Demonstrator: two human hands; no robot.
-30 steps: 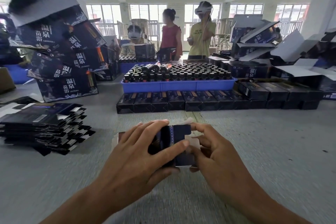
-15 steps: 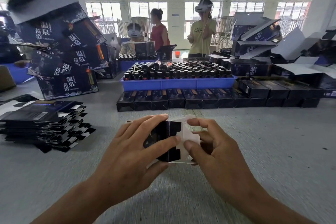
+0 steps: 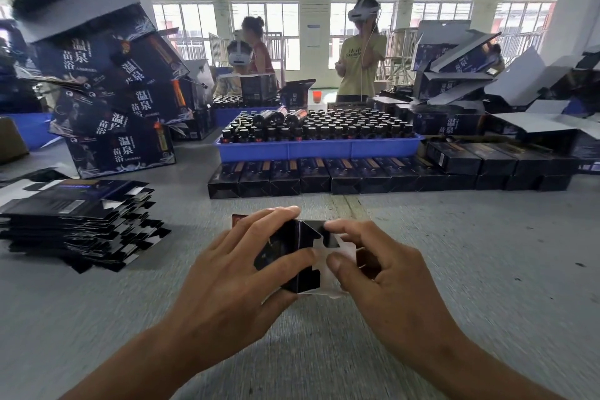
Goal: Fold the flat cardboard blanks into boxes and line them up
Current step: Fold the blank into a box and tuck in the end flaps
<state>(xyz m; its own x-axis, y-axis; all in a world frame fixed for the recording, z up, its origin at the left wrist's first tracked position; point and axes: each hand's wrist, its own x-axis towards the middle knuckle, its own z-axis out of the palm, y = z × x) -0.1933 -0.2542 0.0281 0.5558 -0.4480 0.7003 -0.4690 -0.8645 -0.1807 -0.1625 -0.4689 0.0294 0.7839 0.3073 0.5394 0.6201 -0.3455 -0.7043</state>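
Note:
A small dark cardboard box (image 3: 305, 256) with white inner flaps stands half-formed on the grey table, just in front of me. My left hand (image 3: 233, 273) grips its left side, thumb across the front panel and fingers over the top. My right hand (image 3: 373, 269) pinches the white end flaps on its right side with thumb and forefinger. A stack of flat dark blanks (image 3: 74, 221) lies at the left. A row of folded dark boxes (image 3: 324, 175) runs across the table ahead of me.
A blue tray (image 3: 318, 149) full of dark bottles sits behind the row. Large printed cartons (image 3: 107, 101) pile up at far left, and open cartons (image 3: 487, 101) at far right. Three people stand or sit beyond the table.
The box has been turned so its dark front panel faces me more. My right thumb and forefinger have closed further onto the white end flaps, folding them inward.

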